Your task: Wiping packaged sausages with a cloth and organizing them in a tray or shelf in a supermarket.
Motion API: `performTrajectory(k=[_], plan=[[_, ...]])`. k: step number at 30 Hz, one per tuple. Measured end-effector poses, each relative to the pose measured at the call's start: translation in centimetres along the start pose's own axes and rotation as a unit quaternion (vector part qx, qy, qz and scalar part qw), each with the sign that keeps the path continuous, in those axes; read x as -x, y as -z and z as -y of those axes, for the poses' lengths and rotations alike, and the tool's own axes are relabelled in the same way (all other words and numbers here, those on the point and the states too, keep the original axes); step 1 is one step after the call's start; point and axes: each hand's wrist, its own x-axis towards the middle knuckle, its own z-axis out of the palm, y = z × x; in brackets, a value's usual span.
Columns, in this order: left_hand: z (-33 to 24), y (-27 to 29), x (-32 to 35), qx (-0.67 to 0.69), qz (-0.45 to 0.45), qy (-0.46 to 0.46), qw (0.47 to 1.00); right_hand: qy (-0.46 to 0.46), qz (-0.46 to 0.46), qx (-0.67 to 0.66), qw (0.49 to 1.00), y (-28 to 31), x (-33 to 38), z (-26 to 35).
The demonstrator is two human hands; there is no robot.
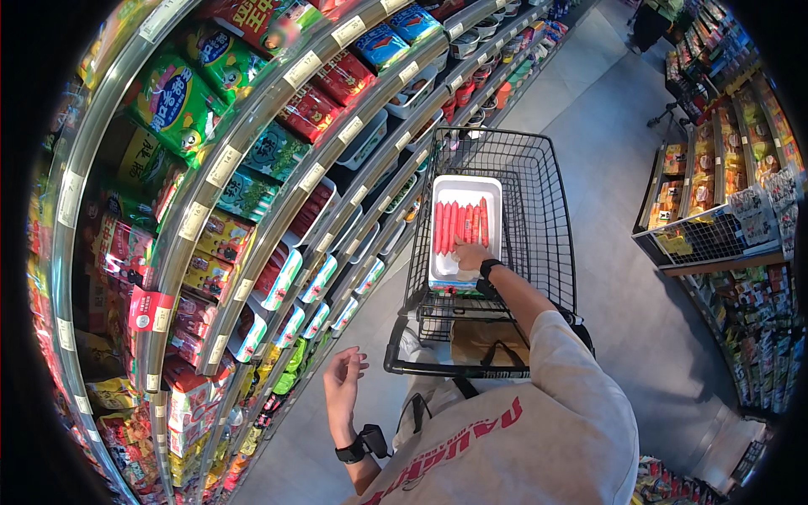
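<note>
A long supermarket shelf unit (257, 112) fills the whole left side, its tiers bent into arcs by the lens and crowded with bright packets and white trays. Grey floor tiles (614, 227) run along beside it, and across the aisle a tiered display stand (732, 261) carries rows of orange and yellow packages. Between the two stands a black wire shopping cart (564, 210), its handle toward the wearer, whose pale T-shirt (539, 421) with red lettering fills the lower middle. A brown bag (484, 341) lies at the handle end of the cart.

Just beyond the bag, inside the cart, sits a white rectangular tray (467, 187), with green and red showing along its near edge. The left hand (343, 383) hangs between the shelf unit and the handle, apart from both; its grip is loose and holds nothing, fingers softly bent. The right hand (473, 255) reaches over the tray's near half, fingers at the sausages; whether its grip has closed on one cannot be told. The red-wrapped sausages (459, 220) lie in the tray side by side in a row, their lengths pointing away from the wearer. A black wristband (488, 268) circles the right wrist.
</note>
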Motion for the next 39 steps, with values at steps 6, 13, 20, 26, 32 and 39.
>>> performTrajectory(k=[6, 13, 20, 26, 32, 39], plan=[[0.4, 0.4, 0.0, 0.007, -0.007, 0.002, 1.0, -0.04, -0.017, -0.036, 0.998, 1.5, 1.3, 1.6], [0.3, 0.8, -0.3, 0.012, -0.009, -0.002, 1.0, -0.084, -0.028, 0.007, 0.996, 0.4, 1.2, 0.2], [0.5, 1.1, -0.5, 0.012, -0.013, 0.002, 1.0, -0.053, -0.072, -0.026, 0.996, 1.5, 2.0, 1.0], [0.3, 1.1, -0.7, 0.006, -0.012, 0.001, 1.0, -0.098, -0.038, -0.074, 0.992, 0.9, 0.6, -0.2], [0.5, 1.2, -0.7, 0.008, -0.009, -0.001, 1.0, -0.108, -0.057, -0.067, 0.99, 0.3, 0.0, -0.1], [0.5, 1.6, -0.6, 0.013, -0.016, 0.004, 1.0, -0.141, -0.013, -0.013, 0.99, -0.2, -0.9, 0.5]])
